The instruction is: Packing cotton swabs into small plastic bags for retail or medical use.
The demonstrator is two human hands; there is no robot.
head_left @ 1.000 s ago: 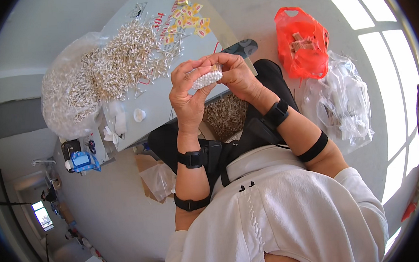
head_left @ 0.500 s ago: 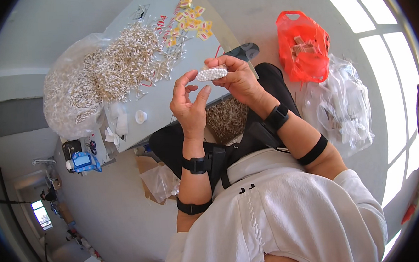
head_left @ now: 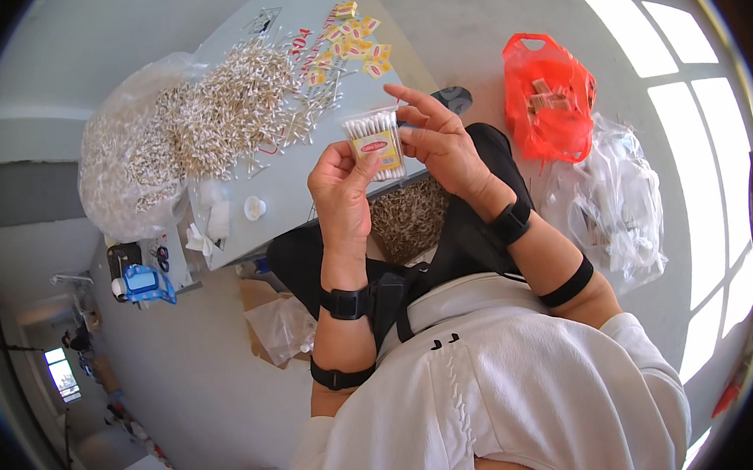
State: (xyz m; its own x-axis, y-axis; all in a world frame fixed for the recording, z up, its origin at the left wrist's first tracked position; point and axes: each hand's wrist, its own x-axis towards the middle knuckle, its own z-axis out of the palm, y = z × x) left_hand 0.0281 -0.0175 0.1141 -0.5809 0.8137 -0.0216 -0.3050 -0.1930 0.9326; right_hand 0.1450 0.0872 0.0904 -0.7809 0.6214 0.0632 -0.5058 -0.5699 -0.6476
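Observation:
My left hand [head_left: 340,184] grips a clear flat pack of cotton swabs [head_left: 377,130], its thumb pressed on the front. The pack stands upright, with white tips showing at top and bottom and a yellow, white and red label facing me. At its right edge is my right hand [head_left: 442,147], open, the index finger stretched out above the other fingers. Whether those lower fingers touch the pack's edge I cannot tell. A large heap of loose cotton swabs [head_left: 243,97] lies on the table [head_left: 292,187], spilling from a clear plastic bag [head_left: 113,161].
Several yellow label cards [head_left: 352,43] lie at the table's far end. A white round cup-like piece [head_left: 255,209] sits near its front edge. More swabs fill a container [head_left: 407,220] between my knees. On the floor at right are a red bag [head_left: 551,129] and clear plastic bags [head_left: 616,212].
The pack has turned from showing its swab tips to showing its labelled front. It passed from my right hand's grip into my left hand's, and the right fingers have spread.

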